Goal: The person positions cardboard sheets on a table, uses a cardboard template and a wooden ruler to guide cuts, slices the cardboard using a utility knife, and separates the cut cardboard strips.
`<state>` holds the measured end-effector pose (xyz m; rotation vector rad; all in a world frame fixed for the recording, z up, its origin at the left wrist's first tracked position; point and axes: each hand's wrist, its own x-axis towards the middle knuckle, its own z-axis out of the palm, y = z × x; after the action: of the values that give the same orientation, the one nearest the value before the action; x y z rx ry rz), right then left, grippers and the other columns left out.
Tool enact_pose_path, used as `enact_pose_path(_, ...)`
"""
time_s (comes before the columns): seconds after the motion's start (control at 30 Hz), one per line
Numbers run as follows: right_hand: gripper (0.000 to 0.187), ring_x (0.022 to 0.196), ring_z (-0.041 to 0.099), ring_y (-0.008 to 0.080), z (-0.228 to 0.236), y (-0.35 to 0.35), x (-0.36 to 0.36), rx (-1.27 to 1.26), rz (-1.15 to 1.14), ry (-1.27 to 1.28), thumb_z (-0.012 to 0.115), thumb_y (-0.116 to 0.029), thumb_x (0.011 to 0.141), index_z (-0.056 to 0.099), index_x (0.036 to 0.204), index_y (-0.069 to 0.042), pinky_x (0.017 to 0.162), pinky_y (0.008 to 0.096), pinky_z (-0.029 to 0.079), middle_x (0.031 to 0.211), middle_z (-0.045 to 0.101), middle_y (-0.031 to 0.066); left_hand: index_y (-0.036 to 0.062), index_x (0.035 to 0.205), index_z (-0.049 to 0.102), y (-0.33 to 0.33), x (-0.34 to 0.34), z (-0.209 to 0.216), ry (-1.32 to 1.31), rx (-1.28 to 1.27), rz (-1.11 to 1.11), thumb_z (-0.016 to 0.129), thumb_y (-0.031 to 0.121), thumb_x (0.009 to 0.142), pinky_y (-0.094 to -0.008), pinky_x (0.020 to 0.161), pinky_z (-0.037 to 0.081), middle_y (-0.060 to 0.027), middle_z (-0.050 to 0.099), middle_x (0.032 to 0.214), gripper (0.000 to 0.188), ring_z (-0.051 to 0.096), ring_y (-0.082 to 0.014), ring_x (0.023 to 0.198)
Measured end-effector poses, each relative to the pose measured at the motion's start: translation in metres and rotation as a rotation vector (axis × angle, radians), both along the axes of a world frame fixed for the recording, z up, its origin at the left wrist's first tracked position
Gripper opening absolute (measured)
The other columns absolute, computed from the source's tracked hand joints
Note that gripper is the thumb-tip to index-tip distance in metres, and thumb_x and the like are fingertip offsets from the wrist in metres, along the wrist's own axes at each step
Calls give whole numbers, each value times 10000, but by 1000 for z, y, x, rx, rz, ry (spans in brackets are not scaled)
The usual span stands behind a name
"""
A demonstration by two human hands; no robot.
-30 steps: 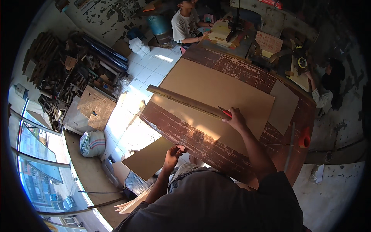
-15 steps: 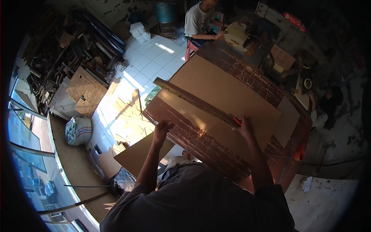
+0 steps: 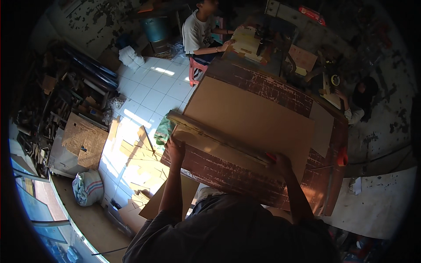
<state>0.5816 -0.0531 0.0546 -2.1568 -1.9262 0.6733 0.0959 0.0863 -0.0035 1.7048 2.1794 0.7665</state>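
Note:
A large brown cardboard sheet (image 3: 254,109) lies on the worn dark-red table (image 3: 210,168). Across its near part runs a long, narrow wooden straightedge (image 3: 219,140), slanting from upper left to lower right. My left hand (image 3: 176,151) is at the sheet's near left corner, just below the straightedge's left end, its fingers bent at the edge. With a slim red pen-like tool (image 3: 271,156) in its fingers, my right hand (image 3: 281,165) rests by the straightedge's right end. The tool's tip is hard to make out.
A person (image 3: 199,35) sits on a pink stool (image 3: 197,70) beyond the table; another person's arm (image 3: 346,105) shows at far right. A grey sheet (image 3: 321,127) and an orange-red roll (image 3: 342,157) lie at the table's right. Offcuts (image 3: 140,168) litter the tiled floor at left.
My left hand has moved from the air before the table to the sheet's left corner. My right hand stays by the straightedge with the red tool. The view has shifted.

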Motion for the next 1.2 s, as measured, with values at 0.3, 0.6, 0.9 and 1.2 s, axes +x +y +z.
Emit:
enact_pose_path(0.3,670,941,697,340,24,-48,-59,-34,-319,41,734,-668,752,723,1102,-96,841,446,527,978,720,150,17,1438,412,6,-22,-19,-27,-2,-28,774,261,795,-554,1074,352,-238,510,1344,778,447,-459,1249)
enact_pose_path(0.6,600,856,710,338,22,-87,-47,-26,-532,-45,702,-648,802,762,1021,-93,778,446,533,879,727,158,23,1232,594,30,-38,-18,-71,48,-35,759,204,774,-551,979,410,-225,585,1137,519,515,-438,1129)
enact_pose_path(0.9,564,743,699,369,-8,-159,-5,71,-811,-22,663,-617,854,753,898,-62,677,471,531,773,699,189,25,1216,618,48,-24,-29,79,-25,-72,762,334,818,-569,1045,389,-269,558,1313,524,480,-483,1234)
enact_pose_path(1.2,429,701,700,376,-48,-234,32,182,-839,-220,627,-495,912,726,863,-81,599,474,526,732,683,191,-4,1100,617,67,-40,-55,76,-35,-90,773,379,814,-597,1023,362,-253,611,1170,502,514,-487,1124)
